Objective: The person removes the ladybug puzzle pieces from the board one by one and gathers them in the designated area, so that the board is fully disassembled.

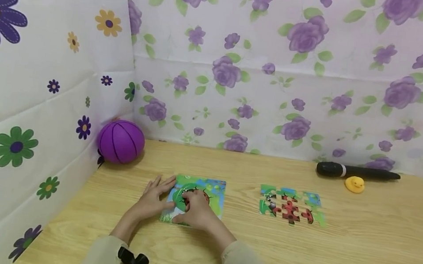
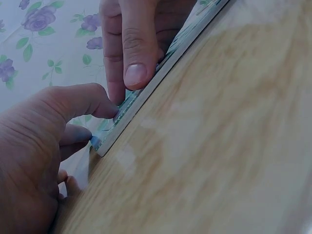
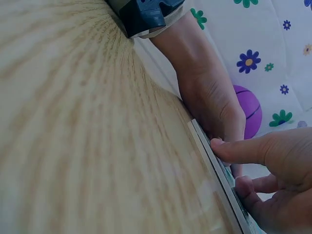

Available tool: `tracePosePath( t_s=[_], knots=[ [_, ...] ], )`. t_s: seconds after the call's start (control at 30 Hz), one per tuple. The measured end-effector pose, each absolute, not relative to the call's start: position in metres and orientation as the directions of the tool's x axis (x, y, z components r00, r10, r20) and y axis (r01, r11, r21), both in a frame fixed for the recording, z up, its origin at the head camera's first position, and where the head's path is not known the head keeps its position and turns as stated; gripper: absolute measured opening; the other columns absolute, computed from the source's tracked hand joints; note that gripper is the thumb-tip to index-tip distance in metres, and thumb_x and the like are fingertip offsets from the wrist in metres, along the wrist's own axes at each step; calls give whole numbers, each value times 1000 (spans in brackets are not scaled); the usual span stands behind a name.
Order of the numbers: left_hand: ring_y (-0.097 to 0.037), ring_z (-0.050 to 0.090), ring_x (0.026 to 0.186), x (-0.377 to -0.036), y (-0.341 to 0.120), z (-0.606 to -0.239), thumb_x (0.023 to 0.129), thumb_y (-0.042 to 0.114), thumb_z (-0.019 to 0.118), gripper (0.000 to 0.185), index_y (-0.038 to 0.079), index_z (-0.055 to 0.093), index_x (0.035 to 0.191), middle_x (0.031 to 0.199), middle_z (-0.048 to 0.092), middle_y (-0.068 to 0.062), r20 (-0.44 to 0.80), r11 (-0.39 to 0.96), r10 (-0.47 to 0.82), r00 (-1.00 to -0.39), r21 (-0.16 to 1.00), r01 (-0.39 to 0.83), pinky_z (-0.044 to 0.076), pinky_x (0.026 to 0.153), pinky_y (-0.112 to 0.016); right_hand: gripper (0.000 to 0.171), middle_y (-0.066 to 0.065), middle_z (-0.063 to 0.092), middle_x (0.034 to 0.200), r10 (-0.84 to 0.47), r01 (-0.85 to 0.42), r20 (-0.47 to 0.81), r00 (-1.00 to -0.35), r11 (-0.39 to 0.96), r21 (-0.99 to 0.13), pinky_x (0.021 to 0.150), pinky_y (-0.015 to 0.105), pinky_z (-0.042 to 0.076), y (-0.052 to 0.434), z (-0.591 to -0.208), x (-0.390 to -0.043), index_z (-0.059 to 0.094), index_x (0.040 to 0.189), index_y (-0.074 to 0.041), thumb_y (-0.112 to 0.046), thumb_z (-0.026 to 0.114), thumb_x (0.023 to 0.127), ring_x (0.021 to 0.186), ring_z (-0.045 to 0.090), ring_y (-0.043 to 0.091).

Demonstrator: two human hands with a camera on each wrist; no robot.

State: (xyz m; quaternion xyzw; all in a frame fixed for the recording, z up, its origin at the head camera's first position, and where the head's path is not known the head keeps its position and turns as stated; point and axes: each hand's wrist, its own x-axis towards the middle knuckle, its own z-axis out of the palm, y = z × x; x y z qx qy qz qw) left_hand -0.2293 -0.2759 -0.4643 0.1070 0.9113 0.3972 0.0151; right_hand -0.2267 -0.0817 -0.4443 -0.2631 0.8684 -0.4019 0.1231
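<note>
In the head view a ladybird picture puzzle board (image 1: 219, 187) lies flat on the table, showing a red ladybird on green leaves. My left hand (image 1: 151, 202) rests along its left side, fingers stretched forward, with the thumb on the board. Over the middle of the board, my right hand (image 1: 198, 213) touches the picture, thumb and fingers spread apart. Both wrist views show the board's thin edge, with the right hand's thumb (image 2: 135, 68) and the left hand's thumb (image 2: 83, 100) on top. Loose ladybird puzzle pieces (image 1: 290, 212) lie to the right, several of them spread out.
A purple ball (image 1: 121, 141) stands at the table's back left corner. Back right lie a black pen-shaped object (image 1: 370, 174) and a small yellow duck (image 1: 355, 184). Flowered cloth (image 1: 228, 31) hangs behind and to the left of the wooden table (image 1: 371, 260).
</note>
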Motion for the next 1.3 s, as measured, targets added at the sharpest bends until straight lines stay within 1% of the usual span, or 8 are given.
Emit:
tracePosePath(
  t_s=[0.2,0.3,0.4,0.63,0.83,0.93,1.1,1.3],
  knots=[
    [-45,-6,151,-230,-276,-463,94,14,56,60,-2,36,148,162,25,-11,50,664,216,-975,724,184,-14,120,-61,64,11,48,101,-570,-348,-8,-822,513,-785,68,25,38,-81,-445,-229,54,135,2,-18,81,80,78,41,16],
    [-43,-7,151,-231,-275,-464,96,7,46,53,-1,36,148,162,25,-10,43,652,201,-979,740,166,-15,120,-60,61,10,47,100,-572,-333,-12,-820,494,-803,67,24,37,-82,-447,-230,56,132,1,-16,81,79,77,41,16],
    [-42,-9,152,-233,-274,-464,97,4,41,52,0,36,148,162,25,-9,36,641,195,-980,752,155,-17,120,-59,59,9,48,103,-572,-328,-3,-820,475,-816,68,23,38,-82,-448,-233,57,130,0,-14,81,78,78,42,15],
    [-43,-9,151,-232,-274,-464,97,3,42,52,0,36,149,162,24,-11,42,629,209,-977,759,167,-17,120,-59,53,6,54,108,-568,-284,1,-823,410,-867,73,27,43,-82,-451,-236,54,123,-11,-9,81,77,83,45,15],
    [-43,-8,151,-231,-274,-464,97,3,43,52,0,37,148,162,25,-11,44,641,198,-979,750,163,-15,120,-59,35,8,58,98,-538,-238,46,-842,293,-926,66,21,42,-81,-458,-237,60,118,-7,-7,72,85,72,46,13],
    [-43,-8,151,-230,-274,-463,97,4,43,51,-1,37,148,162,25,-11,45,638,200,-979,753,164,-15,120,-59,28,8,61,95,-525,-232,71,-848,249,-940,66,19,43,-80,-458,-237,62,116,-8,-9,69,89,73,50,12],
    [-44,-9,151,-228,-275,-462,98,4,43,50,-2,37,148,162,24,-12,51,625,209,-976,761,174,-16,120,-60,27,9,63,96,-524,-213,85,-847,189,-958,67,20,45,-79,-458,-236,62,117,-7,-10,66,91,76,52,12],
    [-44,-8,151,-229,-275,-463,97,3,44,51,-1,36,148,162,25,-12,55,621,207,-977,764,175,-16,120,-60,30,10,65,96,-475,-106,46,-879,101,-989,65,22,54,-74,-457,-239,60,122,-5,-11,64,92,72,59,11]
  ],
)
